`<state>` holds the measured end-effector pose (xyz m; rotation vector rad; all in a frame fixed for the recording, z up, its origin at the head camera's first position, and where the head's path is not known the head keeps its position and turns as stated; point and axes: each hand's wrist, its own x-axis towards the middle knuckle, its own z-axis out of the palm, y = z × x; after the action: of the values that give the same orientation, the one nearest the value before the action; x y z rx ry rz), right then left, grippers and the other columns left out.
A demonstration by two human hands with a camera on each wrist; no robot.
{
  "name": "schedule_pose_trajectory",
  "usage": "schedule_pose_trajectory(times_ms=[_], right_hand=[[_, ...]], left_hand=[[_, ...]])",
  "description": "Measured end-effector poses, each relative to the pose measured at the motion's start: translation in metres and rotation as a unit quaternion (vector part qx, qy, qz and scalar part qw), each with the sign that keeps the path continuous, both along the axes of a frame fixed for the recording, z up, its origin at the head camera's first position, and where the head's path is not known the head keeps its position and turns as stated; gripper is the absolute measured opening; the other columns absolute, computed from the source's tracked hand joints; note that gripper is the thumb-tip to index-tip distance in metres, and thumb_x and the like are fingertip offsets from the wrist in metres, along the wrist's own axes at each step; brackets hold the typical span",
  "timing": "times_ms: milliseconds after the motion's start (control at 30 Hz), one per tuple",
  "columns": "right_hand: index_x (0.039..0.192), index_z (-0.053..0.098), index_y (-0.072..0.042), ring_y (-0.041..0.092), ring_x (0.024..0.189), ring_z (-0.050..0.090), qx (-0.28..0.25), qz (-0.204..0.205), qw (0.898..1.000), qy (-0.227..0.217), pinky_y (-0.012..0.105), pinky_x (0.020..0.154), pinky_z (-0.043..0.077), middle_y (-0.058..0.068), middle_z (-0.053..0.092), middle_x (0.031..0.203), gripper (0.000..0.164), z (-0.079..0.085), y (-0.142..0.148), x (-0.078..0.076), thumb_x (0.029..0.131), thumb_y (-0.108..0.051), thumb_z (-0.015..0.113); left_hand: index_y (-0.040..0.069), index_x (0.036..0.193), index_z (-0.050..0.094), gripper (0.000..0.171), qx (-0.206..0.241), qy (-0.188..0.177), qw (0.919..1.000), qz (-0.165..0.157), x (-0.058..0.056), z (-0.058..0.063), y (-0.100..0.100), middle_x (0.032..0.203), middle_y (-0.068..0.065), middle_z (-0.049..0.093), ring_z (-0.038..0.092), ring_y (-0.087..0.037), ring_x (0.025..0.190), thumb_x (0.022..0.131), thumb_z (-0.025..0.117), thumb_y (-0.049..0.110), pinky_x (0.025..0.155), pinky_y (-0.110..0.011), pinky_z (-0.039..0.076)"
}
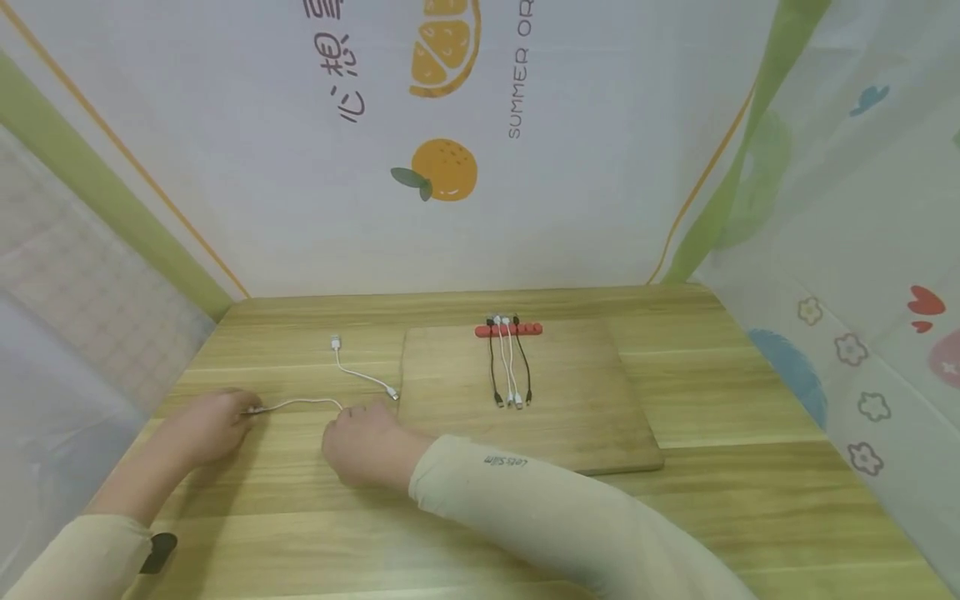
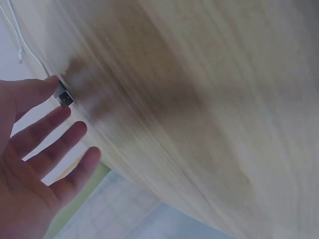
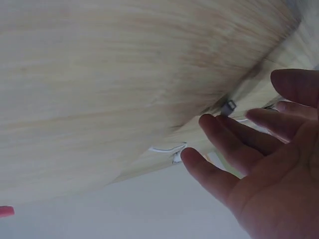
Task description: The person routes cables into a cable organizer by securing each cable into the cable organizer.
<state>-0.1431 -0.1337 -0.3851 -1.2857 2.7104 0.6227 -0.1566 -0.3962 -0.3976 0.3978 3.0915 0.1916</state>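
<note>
My left hand [image 1: 217,425] pinches the USB plug [image 2: 63,94] of a white charging cable [image 1: 300,402] between thumb and index finger, while its other fingers spread loosely. From there the cable runs right across the table to my right hand [image 1: 367,442]. In the right wrist view, a small grey plug [image 3: 228,108] sits by that hand's fingertips; the fingers are fairly straight and the thumb stands apart. A second white cable [image 1: 360,375] lies behind the hands, left of a wooden board [image 1: 450,417].
A red cable holder [image 1: 531,329] at the board's back edge carries several short black and white cables [image 1: 504,358]. Printed curtains [image 1: 577,217] stand behind and beside the wood-grain table [image 1: 750,500]. A dark strap [image 1: 159,552] shows at the left wrist.
</note>
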Motion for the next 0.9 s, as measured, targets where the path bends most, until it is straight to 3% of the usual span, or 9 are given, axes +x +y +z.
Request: schedule_pose_trajectory(times_ms=[100, 233, 333, 500, 733, 900], right_hand=[[0.141, 0.063, -0.028, 0.006, 0.105, 0.063, -0.008, 0.006, 1.000, -0.005, 0.032, 0.099, 0.056, -0.009, 0.067, 0.128, 0.036, -0.003, 0.002, -0.001, 0.110, -0.040, 0.049], [0.125, 0.071, -0.034, 0.008, 0.103, 0.060, -0.024, 0.018, 0.999, -0.018, 0.037, 0.108, 0.053, -0.009, 0.065, 0.126, 0.023, -0.005, 0.004, -0.001, 0.110, -0.035, 0.054], [0.114, 0.073, -0.036, 0.008, 0.096, 0.059, -0.037, 0.030, 0.999, -0.020, 0.036, 0.102, 0.054, -0.010, 0.067, 0.118, 0.021, -0.005, 0.004, 0.000, 0.110, -0.030, 0.054], [0.105, 0.070, -0.036, 0.006, 0.086, 0.055, -0.059, 0.047, 0.997, -0.018, 0.029, 0.083, 0.050, -0.012, 0.067, 0.104, 0.017, -0.005, 0.003, 0.003, 0.110, -0.028, 0.056], [0.099, 0.066, -0.032, 0.006, 0.081, 0.053, -0.060, 0.059, 0.996, 0.003, 0.025, 0.075, 0.046, -0.012, 0.063, 0.095, 0.011, 0.000, 0.007, 0.004, 0.107, -0.027, 0.060], [0.103, 0.068, -0.032, 0.004, 0.080, 0.055, -0.081, 0.063, 0.995, -0.006, 0.023, 0.071, 0.044, -0.013, 0.067, 0.098, 0.008, 0.010, 0.015, 0.006, 0.107, -0.030, 0.062]], left_hand=[[-0.003, 0.108, 0.073, 0.017, -0.005, 0.002, 0.9999, 0.009, 0.000, 0.002, 0.003, 0.111, -0.028, 0.074, 0.072, -0.053, 0.099, 0.092, 0.073, 0.004, 0.083, -0.066, 0.058], [0.004, 0.104, 0.075, 0.013, -0.014, 0.006, 0.9997, 0.022, 0.001, 0.001, 0.005, 0.111, -0.025, 0.077, 0.073, -0.051, 0.096, 0.092, 0.073, 0.005, 0.076, -0.064, 0.058], [0.008, 0.103, 0.075, 0.011, -0.016, 0.009, 0.9995, 0.026, 0.002, -0.002, 0.006, 0.110, -0.022, 0.078, 0.074, -0.048, 0.095, 0.092, 0.073, 0.006, 0.070, -0.062, 0.057], [0.010, 0.104, 0.075, 0.009, -0.006, 0.012, 0.9997, 0.021, 0.004, -0.002, 0.007, 0.106, -0.017, 0.079, 0.075, -0.044, 0.093, 0.094, 0.073, 0.010, 0.070, -0.060, 0.057], [0.004, 0.112, 0.072, 0.014, 0.015, -0.003, 0.9997, 0.021, 0.004, 0.004, 0.011, 0.099, -0.009, 0.069, 0.064, -0.024, 0.078, 0.101, 0.064, 0.007, 0.063, -0.044, 0.052], [0.000, 0.116, 0.070, 0.021, 0.010, 0.011, 0.9997, 0.020, 0.002, 0.009, 0.013, 0.101, -0.012, 0.066, 0.060, -0.024, 0.074, 0.100, 0.057, 0.002, 0.060, -0.044, 0.051]])
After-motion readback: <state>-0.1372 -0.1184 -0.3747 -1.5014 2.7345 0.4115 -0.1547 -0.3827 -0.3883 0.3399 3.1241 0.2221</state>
